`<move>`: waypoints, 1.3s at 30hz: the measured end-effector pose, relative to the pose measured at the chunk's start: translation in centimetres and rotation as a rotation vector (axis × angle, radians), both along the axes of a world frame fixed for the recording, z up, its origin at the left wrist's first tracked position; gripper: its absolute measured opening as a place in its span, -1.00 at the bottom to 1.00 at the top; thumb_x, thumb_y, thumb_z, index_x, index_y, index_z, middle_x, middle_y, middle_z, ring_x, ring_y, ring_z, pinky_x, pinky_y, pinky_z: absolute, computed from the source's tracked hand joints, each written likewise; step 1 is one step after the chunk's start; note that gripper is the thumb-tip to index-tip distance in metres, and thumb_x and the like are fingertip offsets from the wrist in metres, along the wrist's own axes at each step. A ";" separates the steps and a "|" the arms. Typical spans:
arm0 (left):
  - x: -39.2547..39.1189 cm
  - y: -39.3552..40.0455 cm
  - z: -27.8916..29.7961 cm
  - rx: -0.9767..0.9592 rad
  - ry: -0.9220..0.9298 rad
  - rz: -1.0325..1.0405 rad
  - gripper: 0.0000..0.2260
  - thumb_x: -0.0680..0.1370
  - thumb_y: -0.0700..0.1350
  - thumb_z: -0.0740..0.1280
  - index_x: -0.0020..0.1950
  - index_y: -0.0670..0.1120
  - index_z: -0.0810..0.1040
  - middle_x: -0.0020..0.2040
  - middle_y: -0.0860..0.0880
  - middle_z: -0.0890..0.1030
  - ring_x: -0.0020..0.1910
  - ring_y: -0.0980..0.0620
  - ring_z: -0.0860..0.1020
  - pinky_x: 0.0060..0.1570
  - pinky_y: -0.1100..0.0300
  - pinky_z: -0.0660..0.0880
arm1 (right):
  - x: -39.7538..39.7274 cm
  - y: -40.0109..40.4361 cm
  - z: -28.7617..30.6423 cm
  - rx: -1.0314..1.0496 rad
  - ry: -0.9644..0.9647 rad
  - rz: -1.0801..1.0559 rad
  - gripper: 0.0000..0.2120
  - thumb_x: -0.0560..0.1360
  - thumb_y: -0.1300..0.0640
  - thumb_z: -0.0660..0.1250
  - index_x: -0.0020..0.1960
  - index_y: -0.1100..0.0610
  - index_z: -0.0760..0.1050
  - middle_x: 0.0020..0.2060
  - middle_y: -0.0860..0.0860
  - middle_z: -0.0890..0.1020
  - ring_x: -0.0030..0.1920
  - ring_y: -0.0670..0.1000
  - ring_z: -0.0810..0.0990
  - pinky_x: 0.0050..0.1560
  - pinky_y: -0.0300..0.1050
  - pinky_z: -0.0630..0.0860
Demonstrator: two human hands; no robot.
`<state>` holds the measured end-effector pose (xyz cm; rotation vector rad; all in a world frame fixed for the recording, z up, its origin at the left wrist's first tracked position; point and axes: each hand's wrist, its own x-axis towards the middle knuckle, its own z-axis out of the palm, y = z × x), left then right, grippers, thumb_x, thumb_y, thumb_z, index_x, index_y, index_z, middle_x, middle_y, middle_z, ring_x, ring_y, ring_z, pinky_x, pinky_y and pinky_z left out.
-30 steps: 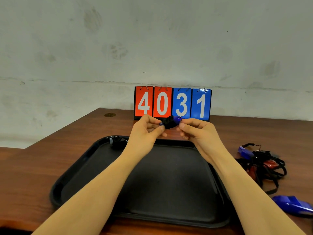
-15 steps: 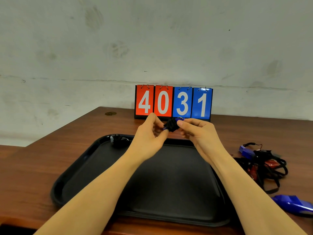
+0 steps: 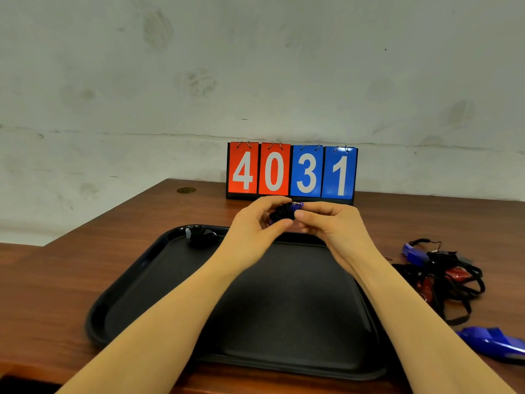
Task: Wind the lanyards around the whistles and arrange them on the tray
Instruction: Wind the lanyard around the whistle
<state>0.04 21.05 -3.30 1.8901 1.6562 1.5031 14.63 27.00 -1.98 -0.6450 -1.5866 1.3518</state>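
The blue whistle [image 3: 285, 213] is almost fully covered by its black lanyard, wound in tight turns; only a little blue and a small metal ring show at its top right end. It is held in the air above the far edge of the black tray [image 3: 136, 282], just in front of the scoreboard [image 3: 291, 170] that reads 4031. The left hand [image 3: 252, 226] pinches the bundle between curled thumb and fingers from the left, and the right hand [image 3: 326, 223] pinches it from the right with fingers also curled. In the tray, at its far left corner, lies one wound whistle [image 3: 202, 236], a dark bundle. To the right of the tray, on the wooden bench [image 3: 48, 280], is a tangled pile of whistles and lanyards [image 3: 443, 277], blue and red, and nearer to the camera one more blue whistle [image 3: 494, 341].
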 end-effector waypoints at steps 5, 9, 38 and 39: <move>0.0 0.0 -0.2 0.028 0.027 0.038 -0.72 0.47 -0.09 0.39 0.15 0.08 0.47 -0.04 0.25 0.51 -0.07 0.26 0.51 -0.16 0.55 0.41 | -0.3 0.1 -0.2 -0.012 -0.048 -0.090 -0.92 0.39 0.32 0.41 -0.16 0.17 0.60 -0.39 0.03 0.65 -0.36 -0.07 0.62 -0.23 -0.21 0.59; 0.0 -0.1 -0.2 0.049 0.049 0.058 -0.75 0.44 -0.10 0.43 0.06 0.09 0.46 -0.10 0.25 0.51 -0.12 0.23 0.53 -0.18 0.50 0.45 | -0.6 0.0 -0.4 0.094 -0.123 -0.169 -0.92 0.38 0.30 0.43 -0.19 0.16 0.56 -0.34 0.09 0.66 -0.35 -0.02 0.64 -0.22 -0.17 0.60; -0.3 0.2 -0.7 0.016 0.088 -0.059 -0.74 0.50 -0.26 0.32 0.04 0.02 0.33 -0.02 0.14 0.50 0.00 0.21 0.51 -0.08 0.57 0.41 | -0.5 0.1 -0.8 0.616 -0.359 -0.199 -0.88 0.42 0.35 0.37 -0.09 0.17 0.58 -0.13 -0.07 0.60 -0.13 -0.35 0.55 -0.06 -0.54 0.42; -0.3 0.2 -0.7 0.009 0.066 -0.074 -0.74 0.50 -0.27 0.30 0.04 0.02 0.33 -0.02 0.14 0.50 0.01 0.20 0.51 -0.07 0.54 0.42 | -0.5 0.1 -0.9 0.620 -0.354 -0.199 -0.88 0.42 0.34 0.37 -0.09 0.17 0.58 -0.13 -0.07 0.60 -0.12 -0.33 0.56 -0.05 -0.53 0.43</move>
